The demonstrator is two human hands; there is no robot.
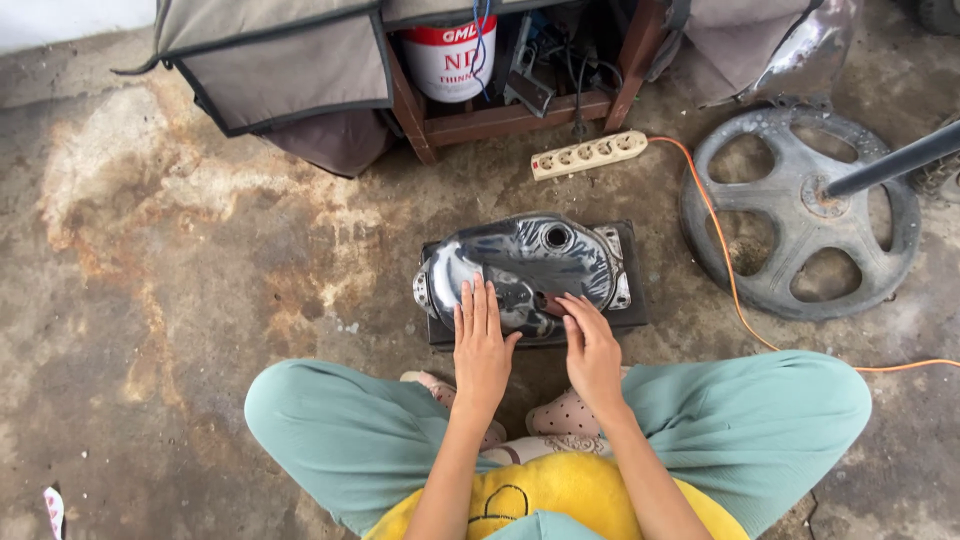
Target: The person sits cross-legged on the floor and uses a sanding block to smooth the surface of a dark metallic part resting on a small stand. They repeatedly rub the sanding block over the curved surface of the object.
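A shiny silver metal fuel tank (530,262) with a round filler hole lies on a dark flat board (632,300) on the concrete floor in front of my knees. My left hand (482,345) rests flat on the tank's near left side, fingers together and stretched out. My right hand (592,343) lies on the tank's near right edge, fingers curved over it. Neither hand holds a tool. I sit cross-legged in green trousers.
A cream power strip (589,155) with an orange cable (735,300) lies behind the tank. A grey fan base (800,215) with a dark pole stands at right. A wooden stand (510,118) with a white bucket (450,60) and grey fabric covers sits at the back.
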